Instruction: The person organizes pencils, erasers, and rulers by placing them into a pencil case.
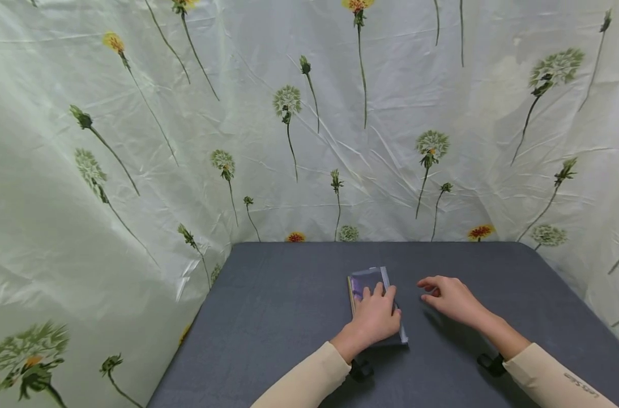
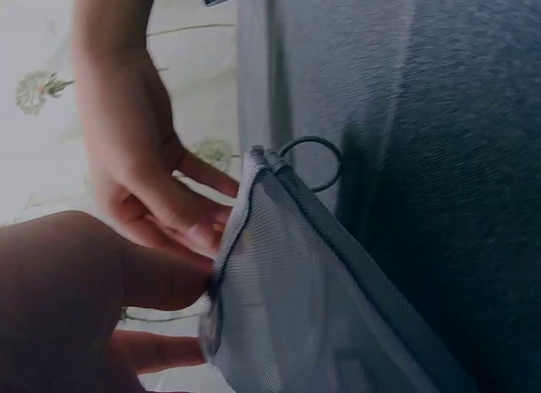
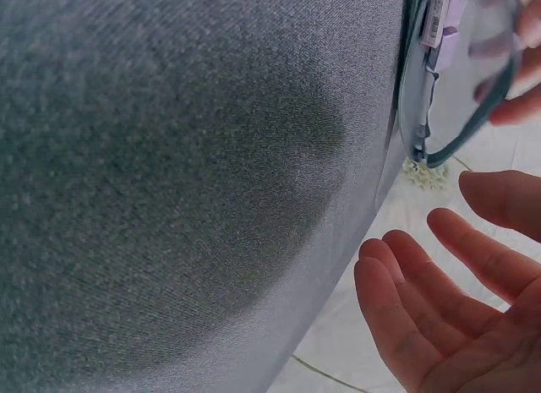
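Note:
A flat pouch (image 1: 366, 276) of see-through mesh lies on the dark grey table, with a purple item (image 1: 361, 287) showing through its face. My left hand (image 1: 376, 318) rests over the pouch with the fingers spread. In the left wrist view, thumb and fingertips touch the seamed edge of the mesh pouch (image 2: 279, 275), and a dark loop (image 2: 325, 161) sticks out at its corner. To the right of the pouch, my right hand (image 1: 454, 299) hovers over the table, fingers loosely bent and holding nothing. Its bare palm side (image 3: 456, 308) shows in the right wrist view.
The dark grey table (image 1: 289, 317) stretches around the pouch to both sides. Behind and to the left hangs a pale curtain (image 1: 248, 113) printed with dandelions. Dark straps (image 1: 491, 364) sit at both wrists.

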Action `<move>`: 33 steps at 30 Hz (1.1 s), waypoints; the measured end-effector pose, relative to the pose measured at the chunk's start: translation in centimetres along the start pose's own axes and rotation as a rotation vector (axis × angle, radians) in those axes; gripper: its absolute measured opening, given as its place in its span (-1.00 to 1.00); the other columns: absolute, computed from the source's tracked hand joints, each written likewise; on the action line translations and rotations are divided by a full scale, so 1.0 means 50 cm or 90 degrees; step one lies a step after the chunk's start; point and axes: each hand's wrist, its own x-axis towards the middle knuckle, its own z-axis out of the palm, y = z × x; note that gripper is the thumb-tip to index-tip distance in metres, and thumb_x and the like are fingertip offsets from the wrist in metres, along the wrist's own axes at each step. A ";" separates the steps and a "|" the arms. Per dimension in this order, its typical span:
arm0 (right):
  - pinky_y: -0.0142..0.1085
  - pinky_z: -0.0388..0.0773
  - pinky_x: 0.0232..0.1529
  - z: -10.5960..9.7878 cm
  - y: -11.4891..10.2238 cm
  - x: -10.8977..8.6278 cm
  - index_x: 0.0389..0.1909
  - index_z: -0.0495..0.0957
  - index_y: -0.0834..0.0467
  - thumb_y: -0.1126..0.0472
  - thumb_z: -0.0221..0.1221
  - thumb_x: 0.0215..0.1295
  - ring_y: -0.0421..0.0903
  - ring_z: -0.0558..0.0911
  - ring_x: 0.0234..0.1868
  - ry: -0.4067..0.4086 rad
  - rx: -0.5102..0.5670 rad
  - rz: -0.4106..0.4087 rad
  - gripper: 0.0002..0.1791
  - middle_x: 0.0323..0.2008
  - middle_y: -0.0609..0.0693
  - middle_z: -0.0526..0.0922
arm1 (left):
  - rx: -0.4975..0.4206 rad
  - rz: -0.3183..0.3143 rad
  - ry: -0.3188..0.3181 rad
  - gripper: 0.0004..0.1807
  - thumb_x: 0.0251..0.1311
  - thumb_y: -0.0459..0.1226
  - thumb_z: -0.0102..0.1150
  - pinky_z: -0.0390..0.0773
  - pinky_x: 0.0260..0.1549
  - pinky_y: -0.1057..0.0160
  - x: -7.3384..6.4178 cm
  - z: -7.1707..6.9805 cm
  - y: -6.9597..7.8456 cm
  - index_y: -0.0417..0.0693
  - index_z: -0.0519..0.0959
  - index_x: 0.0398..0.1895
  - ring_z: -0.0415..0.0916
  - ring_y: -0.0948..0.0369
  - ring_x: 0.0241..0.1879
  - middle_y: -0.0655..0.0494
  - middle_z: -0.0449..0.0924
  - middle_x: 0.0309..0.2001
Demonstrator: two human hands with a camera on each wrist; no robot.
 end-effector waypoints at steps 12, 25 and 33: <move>-0.13 0.62 -0.30 -0.006 -0.014 -0.003 0.06 0.66 0.23 0.28 0.33 0.27 -0.03 0.68 -0.23 0.014 -0.013 -0.006 -0.66 -0.08 0.15 0.70 | 0.060 -0.021 -0.048 -0.27 0.37 0.12 0.05 0.30 0.23 -0.29 -0.008 0.041 -0.001 0.23 0.19 0.56 0.13 -0.15 0.45 0.05 0.21 0.49; 0.07 0.58 -0.19 -0.004 -0.063 -0.006 0.15 0.63 0.14 0.22 0.38 0.23 0.18 0.60 0.01 0.082 -0.091 -0.066 -0.56 0.06 0.15 0.58 | 0.057 0.077 -0.077 -0.39 0.42 0.05 0.03 0.24 0.33 -0.15 -0.020 0.025 -0.060 0.10 0.36 0.48 0.10 -0.10 0.48 -0.02 0.20 0.50; 0.25 0.50 -0.05 -0.004 -0.080 0.005 0.27 0.56 0.13 0.18 0.38 0.25 0.31 0.46 0.21 0.138 -0.134 -0.102 -0.45 0.25 0.29 0.46 | -0.031 0.063 0.008 -0.35 0.45 -0.02 0.04 0.11 0.38 -0.19 -0.017 -0.063 -0.131 0.06 0.23 0.55 -0.02 -0.18 0.51 -0.15 0.09 0.54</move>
